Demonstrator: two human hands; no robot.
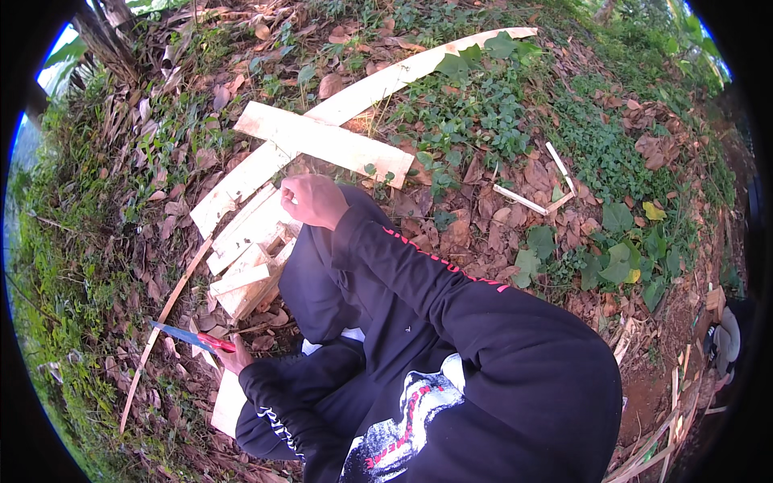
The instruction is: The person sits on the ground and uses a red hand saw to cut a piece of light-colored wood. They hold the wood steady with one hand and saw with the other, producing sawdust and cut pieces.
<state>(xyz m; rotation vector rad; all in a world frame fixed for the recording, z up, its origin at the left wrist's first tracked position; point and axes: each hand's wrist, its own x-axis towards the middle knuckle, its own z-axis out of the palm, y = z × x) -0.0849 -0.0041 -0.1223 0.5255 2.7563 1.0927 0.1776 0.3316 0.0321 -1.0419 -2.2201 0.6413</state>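
Note:
My left hand (235, 354) grips the red handle (216, 341) of a hand saw. Its blue blade (179, 332) points left, over a thin wooden strip (167, 310) on the ground. Above my bent knee, my right hand (314, 200) is closed with its fingers curled in; anything inside is hidden. Just beyond that hand, a short pale board (346, 149) lies crosswise on a long pale plank (378, 83). Several cut wood pieces (245, 270) are piled beside my knee, left of my leg.
Dry leaves and low green plants (600, 133) cover the ground. A bent, thin strip of pale wood (522, 199) lies to the right. Long split strips (675, 419) are at the lower right, near a grey object (727, 338). Tree trunks (105, 40) stand far left.

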